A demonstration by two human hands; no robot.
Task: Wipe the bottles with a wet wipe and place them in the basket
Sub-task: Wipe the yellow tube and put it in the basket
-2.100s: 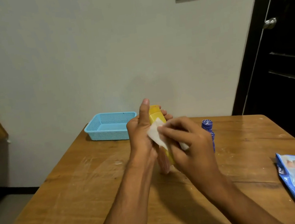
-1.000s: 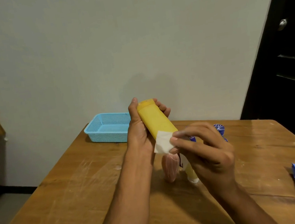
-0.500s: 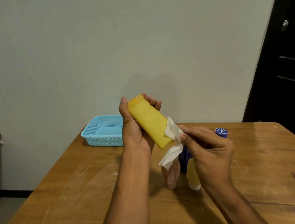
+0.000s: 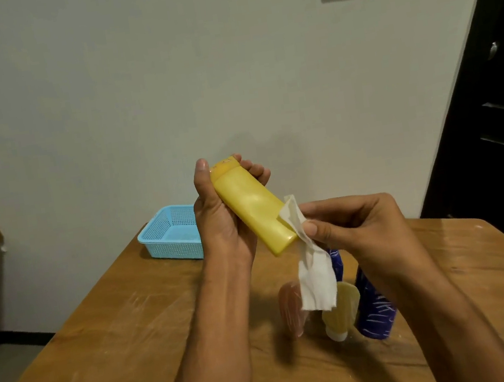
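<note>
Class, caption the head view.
Left hand holds yellow bottle; right hand pinches wipe at its base.

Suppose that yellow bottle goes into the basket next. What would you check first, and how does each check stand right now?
1. Left hand grips the yellow plastic bottle firmly: ok.
2. White wet wipe pinched in the right hand, touching the bottle's lower end: ok.
3. Bottle wiped all round: cannot tell, its back is hidden.
4. Light blue mesh plastic basket sits on the wooden table at its far left: ok.
5. Room in the basket: ok in the visible part; the left hand hides its right end.
6. Other bottles, such as the dark blue bottle, wiped: cannot tell.
</note>
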